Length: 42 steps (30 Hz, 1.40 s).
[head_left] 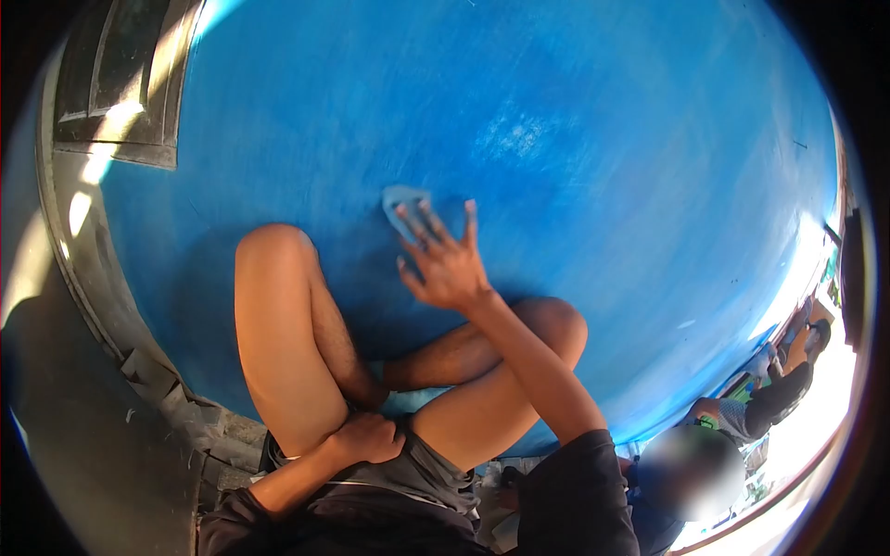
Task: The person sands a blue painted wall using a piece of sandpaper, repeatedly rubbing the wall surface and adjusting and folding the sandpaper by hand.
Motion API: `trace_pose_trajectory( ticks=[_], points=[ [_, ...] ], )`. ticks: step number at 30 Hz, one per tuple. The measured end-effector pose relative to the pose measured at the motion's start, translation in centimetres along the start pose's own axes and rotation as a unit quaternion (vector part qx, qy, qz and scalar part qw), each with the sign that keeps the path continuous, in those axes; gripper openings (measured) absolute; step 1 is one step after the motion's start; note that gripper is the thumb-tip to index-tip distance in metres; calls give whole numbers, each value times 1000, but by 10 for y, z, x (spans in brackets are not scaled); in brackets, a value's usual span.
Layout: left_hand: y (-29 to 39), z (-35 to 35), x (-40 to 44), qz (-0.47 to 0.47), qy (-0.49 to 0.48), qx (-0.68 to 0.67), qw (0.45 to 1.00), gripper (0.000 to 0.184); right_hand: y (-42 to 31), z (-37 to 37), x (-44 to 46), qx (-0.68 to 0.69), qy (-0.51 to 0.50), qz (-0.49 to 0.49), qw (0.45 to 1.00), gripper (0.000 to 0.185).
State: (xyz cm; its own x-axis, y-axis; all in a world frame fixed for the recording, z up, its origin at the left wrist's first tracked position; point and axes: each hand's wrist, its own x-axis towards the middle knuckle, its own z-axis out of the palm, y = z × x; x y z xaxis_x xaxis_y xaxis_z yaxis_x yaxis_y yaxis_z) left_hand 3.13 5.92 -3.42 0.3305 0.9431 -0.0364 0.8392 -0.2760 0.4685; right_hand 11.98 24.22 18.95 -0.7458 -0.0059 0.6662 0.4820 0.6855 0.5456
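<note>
Over the dark shorts (417,468), the left hand (369,437) lay curled closed; whether it gripped fabric, I couldn't tell. Beyond the bent knees (276,246), the right hand (445,267) had fingers spread wide, the tips pressing a pale-blue scrap (397,198) flat to the blue wall (640,167). Open wall stretched above and rightward; a dark framed panel (130,79) edged the upper left.

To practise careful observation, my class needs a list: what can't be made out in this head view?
All in the head view:
- Left hand: it is closed, hiding its palm and anything inside.
- Light-blue piece: the right hand covers part of it; blur leaves its material unclear.
- Nearby person's head: blurred over.
- Dark panel: cut off by the top edge.
</note>
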Motion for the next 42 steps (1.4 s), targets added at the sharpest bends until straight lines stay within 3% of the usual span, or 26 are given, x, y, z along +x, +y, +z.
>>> trace_pose_trajectory(
  ticks=[2, 5, 6, 8, 10, 11, 13, 14, 17, 19, 20, 21, 22, 23, 25, 29, 31, 34, 37, 42],
  points=[
    [-2, -6, -2, -7, -3, 9, 1000, 51, -22, 8, -10, 36, -20, -21, 999, 38],
    [1, -3, 2, -9, -32, 6, 999, 51, -60, 8, -27, 88, 37, 68, 993, 43],
    [0, -2, 3, -9, -25, 14, 1000, 51, -77, 8, -37, 193, 27, 170, 966, 42],
    [1, -5, 2, -12, -17, 24, 1000, 51, -98, 6, -59, 297, 19, 268, 917, 42],
    [7, -14, -1, -25, -31, 25, 999, 51, -112, 11, -84, 531, -8, 458, 713, 49],
    [6, -14, 1, -33, -34, 21, 999, 51, -119, 17, -96, 538, -13, 458, 708, 49],
    [3, -7, 3, -38, -38, -9, 999, 50, -136, 17, -113, 647, 122, 514, 550, 58],
    [1, -3, 1, -27, -15, -6, 1000, 49, -138, 4, -121, 660, 84, 555, 500, 69],
    [6, -11, 0, -45, -23, -36, 998, 45, -138, -20, -118, 726, 109, 517, 440, 83],
    [5, -18, -2, 14, 75, -97, 992, 39, -137, -16, -126, 761, 112, 495, 403, 87],
    [3, -17, 0, 40, 173, -135, 975, 34, -141, -15, -126, 761, 126, 500, 393, 85],
    [3, -21, 3, 85, 315, -201, 924, 36, -141, -15, -126, 762, 128, 505, 385, 85],
    [7, -27, 1, 37, 338, -312, 887, 38, -140, -16, -126, 759, 102, 502, 401, 83],
    [6, -29, 4, 32, 330, -307, 892, 38, -140, -17, -126, 757, 77, 499, 416, 82],
    [1, -31, 7, 92, 399, -601, 686, 37, -141, -19, -123, 761, 73, 509, 396, 74],
    [-6, -17, 9, 108, 440, -563, 691, 32, -141, -11, -123, 773, 44, 495, 395, 59],
    [-3, -16, 10, 90, 468, -552, 684, 27, -140, -18, -119, 771, 29, 475, 423, 54],
    [2, -22, 7, 53, 512, -571, 639, 20, -136, -14, -124, 760, 3, 500, 417, 49],
    [2, -21, 8, 79, 524, -575, 624, 19, -134, -15, -124, 749, 15, 540, 383, 43],
    [5, -21, 8, 55, 541, -554, 631, 19, -138, -16, -122, 748, 40, 544, 377, 38]
  ],
)
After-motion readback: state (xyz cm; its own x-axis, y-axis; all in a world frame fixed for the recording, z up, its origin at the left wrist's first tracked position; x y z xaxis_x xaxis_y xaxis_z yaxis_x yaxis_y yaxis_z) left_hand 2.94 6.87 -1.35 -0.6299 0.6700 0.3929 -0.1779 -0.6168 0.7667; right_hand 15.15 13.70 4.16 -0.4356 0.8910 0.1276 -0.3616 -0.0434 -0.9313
